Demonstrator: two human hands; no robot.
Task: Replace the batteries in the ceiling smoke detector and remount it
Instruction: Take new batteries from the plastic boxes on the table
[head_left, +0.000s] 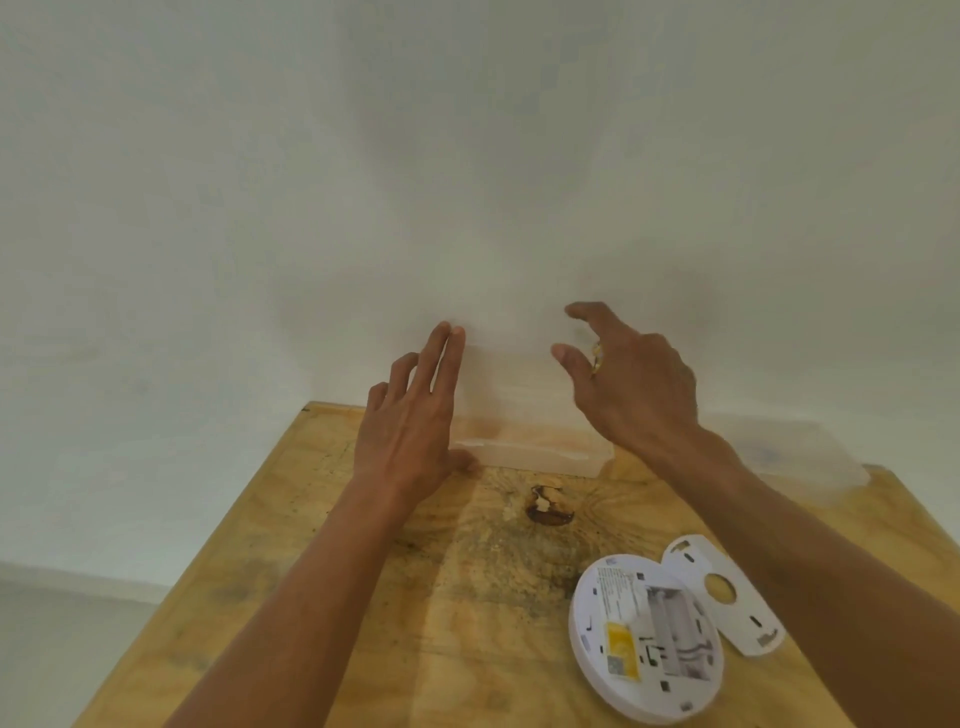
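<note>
The white round smoke detector (647, 638) lies upside down on the wooden table (363, 597) at the lower right, its battery bay showing. Its white mounting plate (724, 592) lies beside it on the right, partly tucked under its edge. At the table's far edge stands a clear plastic box (524, 441) against the wall. My left hand (410, 415) is flat and open against the box's left side. My right hand (631, 379), wearing a ring, hovers open above the box's right side, fingers spread. Neither hand holds anything.
A second clear plastic container or lid (800, 457) lies at the far right of the table, behind my right forearm. A dark knot (548, 506) marks the wood in front of the box. A white wall rises behind the table.
</note>
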